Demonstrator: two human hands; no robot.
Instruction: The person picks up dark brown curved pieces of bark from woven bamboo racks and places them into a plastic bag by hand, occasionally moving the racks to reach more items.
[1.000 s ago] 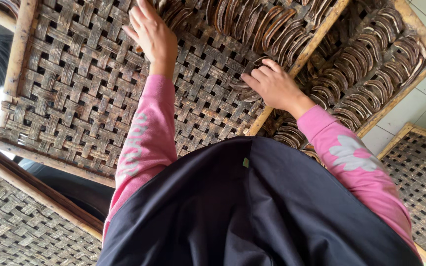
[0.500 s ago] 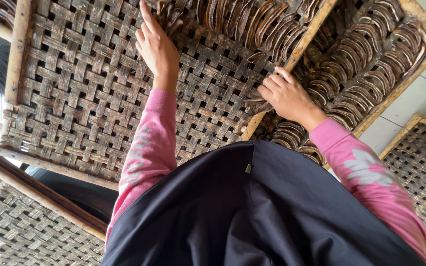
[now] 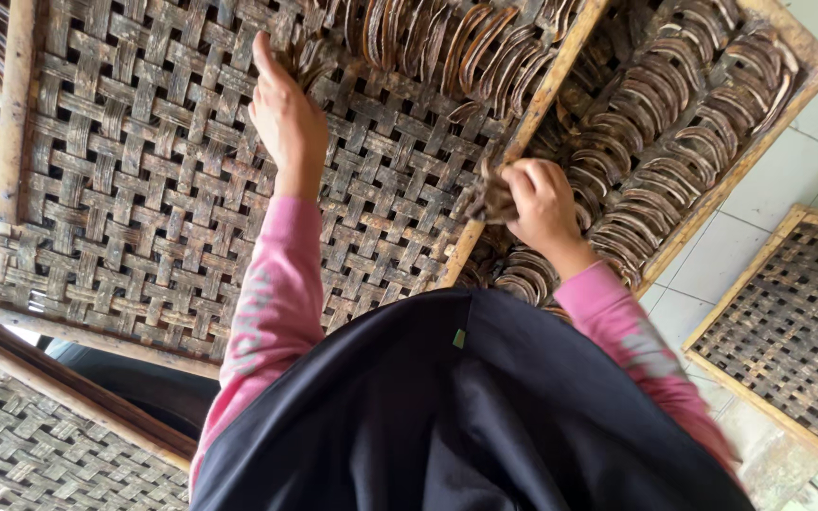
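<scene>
single head-worn view, steeply downward and close, over the person's own torso onto woven trays (image 3: 172, 208)

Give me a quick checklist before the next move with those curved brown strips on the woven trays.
1. Right hand has a grip on a bunch of curved brown strips: ok, fingers closed around it.
2. Left hand reaches the row of strips on the upper woven tray: ok, fingertips at the row's end.
3. Bare weave left on the upper tray for more strips: ok.
4. Lower tray stocked with strips: ok, rows visible.
5. Upper tray resting steadily on the lower tray: cannot tell.
6. Spare tray on the tiled floor clear of feet: cannot tell.
</scene>
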